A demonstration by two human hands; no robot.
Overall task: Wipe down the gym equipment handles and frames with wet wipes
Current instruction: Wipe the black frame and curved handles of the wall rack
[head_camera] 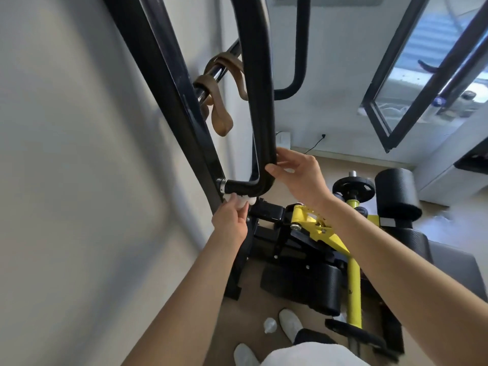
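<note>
A black padded handle [260,107] curves down from above and bends left into the black upright frame [169,83] beside the wall. My left hand [231,220] presses a white wet wipe [241,200] against the underside of the handle's lower bend, close to the chrome joint. My right hand [298,173] grips the handle's right side just above the bend, thumb and fingers wrapped on the padding.
Brown resistance bands [219,101] hang on a chrome bar behind the handle. A yellow and black weight machine [324,233] with roller pads stands on the floor below. A crumpled white wipe [270,325] lies by my shoes. An open black window frame [412,101] leans in at the right.
</note>
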